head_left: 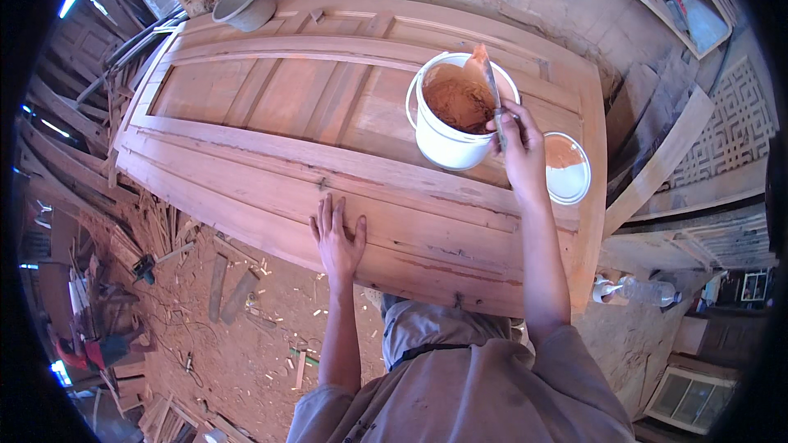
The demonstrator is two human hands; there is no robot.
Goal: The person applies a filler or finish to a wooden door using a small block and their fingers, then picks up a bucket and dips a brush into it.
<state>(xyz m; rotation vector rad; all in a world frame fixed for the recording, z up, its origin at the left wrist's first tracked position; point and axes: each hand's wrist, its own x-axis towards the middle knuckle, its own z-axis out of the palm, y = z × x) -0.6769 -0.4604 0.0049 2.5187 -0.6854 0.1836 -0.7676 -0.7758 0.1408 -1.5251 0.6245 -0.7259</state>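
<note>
My left hand (338,239) lies flat, fingers spread, on the near boards of a panelled wooden door (271,148). In my right hand (519,138) is a putty knife (492,82), its blade pointing up with an orange-brown smear on it. That hand is at the right rim of a white bucket (447,143) standing on the door. Thick orange-brown paste (461,102) fills the lower part of the bucket. Just right of my right wrist rests a round white lid (568,176), partly coated with the same paste.
A grey basin (245,4) stands at the door's far left corner. Wood scraps (230,283) and shavings litter the floor at left. Planks (665,156) lean at the right, near a patterned panel (726,123). A clear plastic bottle (648,291) is beyond the door's right end.
</note>
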